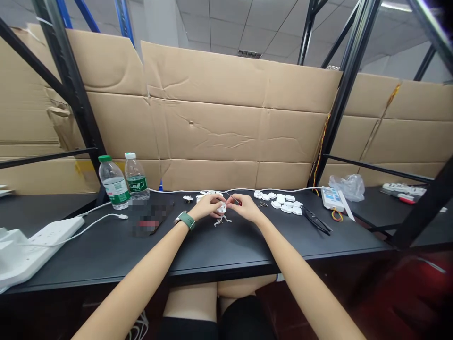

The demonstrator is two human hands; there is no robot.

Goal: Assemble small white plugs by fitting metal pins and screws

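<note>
Near the middle of the black table, my left hand (208,206) has its fingers closed around a small round white plastic part (222,208). Just to its right, my right hand (244,207) pinches a thin tool with a dark shaft and a bit of red, which looks like a small screwdriver (240,203). Its working end is too small to make out. Small white pieces (222,220) lie on the table below the hands. Tiny metal screws (263,204) are right of my right hand, with several white plastic covers (286,205) beyond them. More white parts (212,192) sit behind my left hand.
Two water bottles (115,186) stand at the left, near a dark phone-like object (154,219). A white power strip (53,245) with cables fills the left edge. Folded black glasses (316,222) and a white wired box (331,198) lie right. Cardboard (212,132) walls the back.
</note>
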